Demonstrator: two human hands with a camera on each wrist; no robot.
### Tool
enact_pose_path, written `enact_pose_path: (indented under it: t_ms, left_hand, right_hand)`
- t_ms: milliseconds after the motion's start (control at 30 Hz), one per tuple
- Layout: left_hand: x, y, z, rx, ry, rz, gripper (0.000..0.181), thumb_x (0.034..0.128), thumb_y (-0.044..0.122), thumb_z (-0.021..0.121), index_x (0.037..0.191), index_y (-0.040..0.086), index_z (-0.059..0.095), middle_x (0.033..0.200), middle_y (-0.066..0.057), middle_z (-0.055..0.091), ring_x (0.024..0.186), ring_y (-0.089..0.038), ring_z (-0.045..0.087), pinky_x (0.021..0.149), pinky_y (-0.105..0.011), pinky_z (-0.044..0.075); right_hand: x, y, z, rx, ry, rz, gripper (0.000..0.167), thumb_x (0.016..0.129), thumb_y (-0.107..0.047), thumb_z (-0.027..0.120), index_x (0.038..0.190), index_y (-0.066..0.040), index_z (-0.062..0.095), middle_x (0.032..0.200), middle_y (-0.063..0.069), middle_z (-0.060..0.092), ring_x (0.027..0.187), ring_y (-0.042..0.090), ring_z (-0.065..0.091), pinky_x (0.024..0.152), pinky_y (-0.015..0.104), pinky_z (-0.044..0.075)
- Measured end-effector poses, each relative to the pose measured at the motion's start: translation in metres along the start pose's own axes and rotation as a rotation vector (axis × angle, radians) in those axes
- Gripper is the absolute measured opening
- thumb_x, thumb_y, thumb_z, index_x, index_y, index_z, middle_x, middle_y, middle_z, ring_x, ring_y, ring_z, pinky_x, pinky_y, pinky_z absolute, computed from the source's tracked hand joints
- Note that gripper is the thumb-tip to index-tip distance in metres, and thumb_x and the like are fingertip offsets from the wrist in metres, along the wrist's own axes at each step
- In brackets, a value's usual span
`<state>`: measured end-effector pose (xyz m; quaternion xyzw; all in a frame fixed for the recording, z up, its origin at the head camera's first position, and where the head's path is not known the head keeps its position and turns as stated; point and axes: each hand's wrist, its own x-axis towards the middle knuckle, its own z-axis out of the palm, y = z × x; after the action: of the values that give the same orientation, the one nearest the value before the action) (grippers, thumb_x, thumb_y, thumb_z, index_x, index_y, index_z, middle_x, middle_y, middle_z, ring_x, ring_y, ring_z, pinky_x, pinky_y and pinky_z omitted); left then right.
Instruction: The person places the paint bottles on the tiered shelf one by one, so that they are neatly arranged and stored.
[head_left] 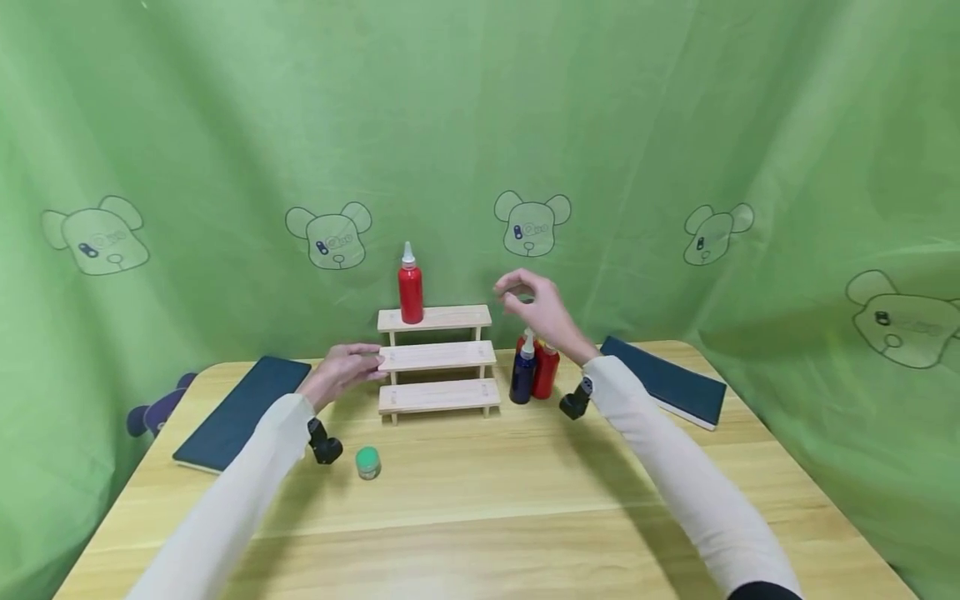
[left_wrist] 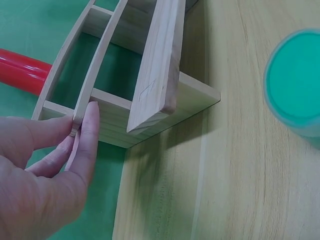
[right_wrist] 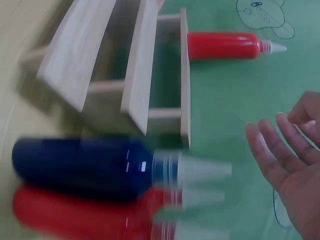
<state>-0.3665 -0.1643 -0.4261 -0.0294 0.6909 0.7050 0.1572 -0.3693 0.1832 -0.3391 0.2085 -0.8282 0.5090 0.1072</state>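
A three-step wooden rack [head_left: 437,356] stands at the back of the table, with a red bottle [head_left: 411,293] upright on the left of its top step. My left hand [head_left: 342,372] pinches the left end of the middle step [left_wrist: 95,65] between thumb and fingers. My right hand [head_left: 542,310] is raised above the bottles right of the rack, fingers loosely bent and holding nothing. Under it stand a dark blue bottle [head_left: 522,375] and red bottles [head_left: 547,372], partly hidden behind one another; the right wrist view shows the blue bottle [right_wrist: 80,167] beside the rack.
A small green-lidded jar [head_left: 367,462] stands in front of the rack, to its left. One dark flat panel [head_left: 242,414] lies at the table's left side and another [head_left: 667,379] at the right. A green curtain [head_left: 450,125] hangs behind the table.
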Motion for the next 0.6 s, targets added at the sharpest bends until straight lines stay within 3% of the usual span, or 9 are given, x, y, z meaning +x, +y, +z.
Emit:
enact_pose_path:
  t_ms: [300,600]
  left_hand:
    - [-0.002,0.0,-0.002,0.016,-0.031,0.018,0.054,0.1043,-0.005,0.056,0.154,-0.014,0.037,0.107,-0.011,0.066,0.083,-0.011,0.075,0.096,-0.025,0.063]
    - [-0.001,0.0,-0.001,0.024,-0.017,0.019,0.053,0.1042,-0.004,0.058,0.153,-0.013,0.039,0.106,-0.01,0.067,0.082,-0.009,0.074,0.094,-0.023,0.063]
  right_hand:
    - [-0.026,0.021,-0.043,-0.146,0.065,0.015,0.022,0.099,0.003,0.054,0.117,0.002,0.066,0.122,0.02,0.069,0.117,0.035,0.065,0.105,0.044,0.057]
    - [-0.052,0.058,-0.064,-0.163,0.03,0.102,0.022,0.102,0.001,0.055,0.121,0.004,0.066,0.125,0.024,0.067,0.121,0.042,0.062,0.106,0.049,0.055]
